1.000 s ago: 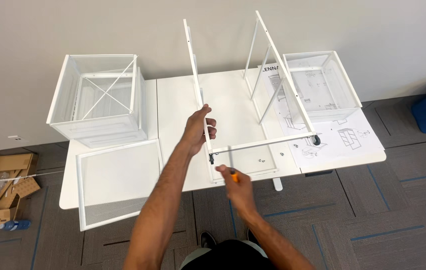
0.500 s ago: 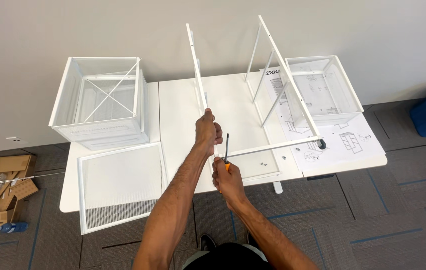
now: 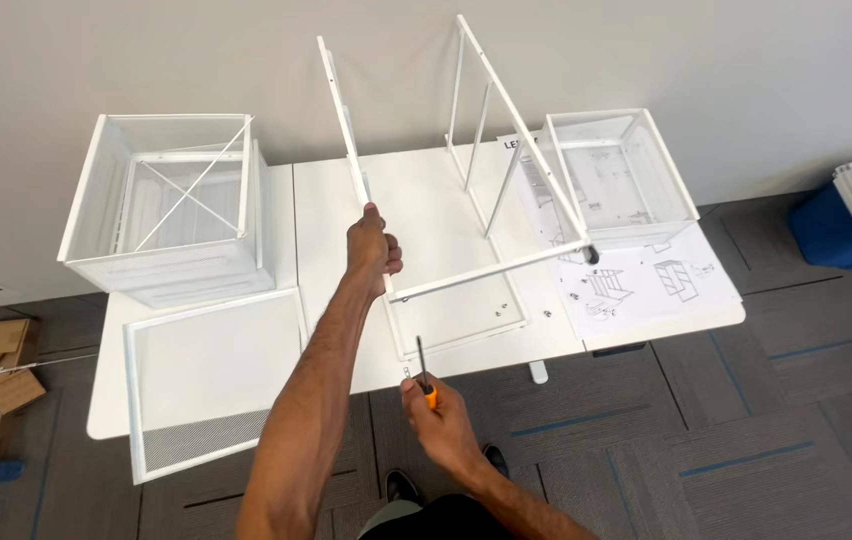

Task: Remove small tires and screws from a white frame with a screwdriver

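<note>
Left hand (image 3: 374, 245): I'm clamped on the frame (image 3: 351, 165) rail, mid tabletop (image 3: 426, 190).
Right hand (image 3: 441, 425): closed on screwdriver (image 3: 424, 372), off the front edge.
Risk: loosen my grip, frame may tip.

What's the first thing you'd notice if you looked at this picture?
The tall white metal frame standing in the middle of the white table, gripped by the left hand. Below it, the right hand holds an orange-handled screwdriver at the table's near edge. A big white mesh basket sits at the left.
</note>
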